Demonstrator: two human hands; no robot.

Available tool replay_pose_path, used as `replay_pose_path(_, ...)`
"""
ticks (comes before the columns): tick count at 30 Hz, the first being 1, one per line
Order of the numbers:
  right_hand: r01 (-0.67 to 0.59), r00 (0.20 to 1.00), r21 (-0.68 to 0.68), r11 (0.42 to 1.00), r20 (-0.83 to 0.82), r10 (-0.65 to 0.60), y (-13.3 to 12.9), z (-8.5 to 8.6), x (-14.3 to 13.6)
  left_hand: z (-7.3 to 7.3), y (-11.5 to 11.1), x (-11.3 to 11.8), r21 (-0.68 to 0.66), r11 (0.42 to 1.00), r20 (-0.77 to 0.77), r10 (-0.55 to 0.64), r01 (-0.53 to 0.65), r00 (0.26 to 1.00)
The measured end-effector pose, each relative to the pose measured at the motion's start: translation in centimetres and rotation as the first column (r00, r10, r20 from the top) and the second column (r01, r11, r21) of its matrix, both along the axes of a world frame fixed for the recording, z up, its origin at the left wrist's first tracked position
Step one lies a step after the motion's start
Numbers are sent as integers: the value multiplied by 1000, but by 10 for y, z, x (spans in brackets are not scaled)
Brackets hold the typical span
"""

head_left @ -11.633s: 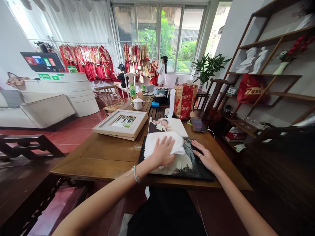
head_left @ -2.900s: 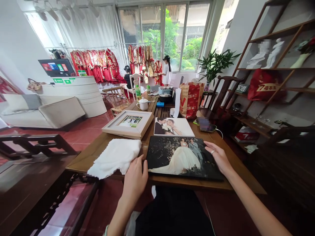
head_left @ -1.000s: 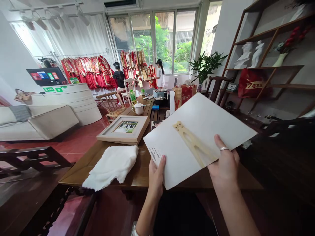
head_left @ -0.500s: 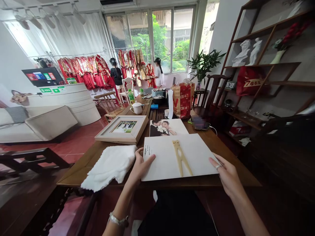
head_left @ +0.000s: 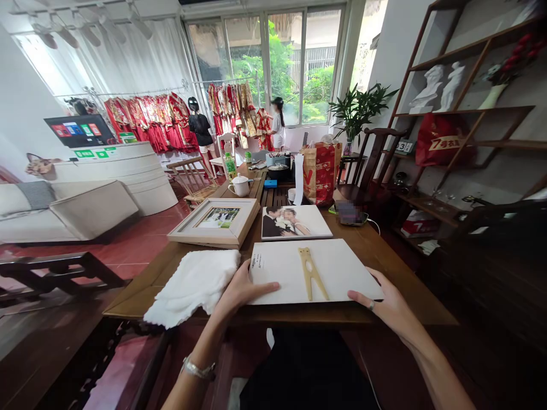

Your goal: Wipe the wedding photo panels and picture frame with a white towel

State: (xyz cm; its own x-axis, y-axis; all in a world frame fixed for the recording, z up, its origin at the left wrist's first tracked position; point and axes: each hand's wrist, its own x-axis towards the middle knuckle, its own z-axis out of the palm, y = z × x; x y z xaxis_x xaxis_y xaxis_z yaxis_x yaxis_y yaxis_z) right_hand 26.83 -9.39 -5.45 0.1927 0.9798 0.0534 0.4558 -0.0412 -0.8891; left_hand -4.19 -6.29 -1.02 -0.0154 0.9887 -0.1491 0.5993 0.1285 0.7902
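Note:
A white photo panel [head_left: 277,285] is between my two hands near the front edge of the wooden table, its plain back facing up. Small printed text marks its upper left corner. On it lies a flat beige cat-shaped piece [head_left: 306,267] with two long legs. My left hand [head_left: 245,285] grips the panel's left side, thumb on top. At the right corner my right hand [head_left: 380,296], wearing a ring, holds the panel with its thumb over the front edge. Just beyond lies a wedding photo panel [head_left: 314,219], picture up. A white cloth [head_left: 192,287] is spread beside my left hand.
A framed picture [head_left: 213,222] lies at the left of the table. Farther back stand a white teapot [head_left: 240,185], a blue box [head_left: 270,184] and a paper bag [head_left: 320,171]. A phone [head_left: 350,213] with a cable lies at the right. Two people stand by red garments.
The white panel has come down and flatter toward the table, showing more of the wedding photo behind. Both thumbs have moved inward over it. The beige piece still lies on top.

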Motion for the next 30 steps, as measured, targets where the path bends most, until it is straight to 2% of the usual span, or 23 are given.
replay_pose_path(2,-103,995,22,994,9,103,-2,1,3,2,0,-4,-18,997,-52,-79,78,996)
replay_pose_path(4,-154,988,32,988,16,154,-3,1,5,3,0,-9,-34,990,-116,-137,134,984)
replay_pose_path(9,-104,993,-30,994,59,105,-3,2,5,6,-1,-18,-83,974,-220,-222,209,950)
replay_pose_path(14,-89,989,-48,995,113,94,-4,3,5,7,-7,-19,-14,942,-227,-330,336,916)
replay_pose_path(17,-42,970,-62,997,235,55,-4,2,4,-1,-9,-18,82,938,-267,-306,338,914)
replay_pose_path(20,-34,941,-18,999,337,38,-3,1,3,-11,-11,-17,152,940,-315,-247,306,916)
replay_pose_path(23,-37,928,23,999,372,26,-2,-2,4,-16,-13,-16,170,941,-339,-224,294,914)
replay_pose_path(30,-26,907,39,999,422,7,1,-12,3,-18,-11,-20,145,940,-303,-256,310,918)
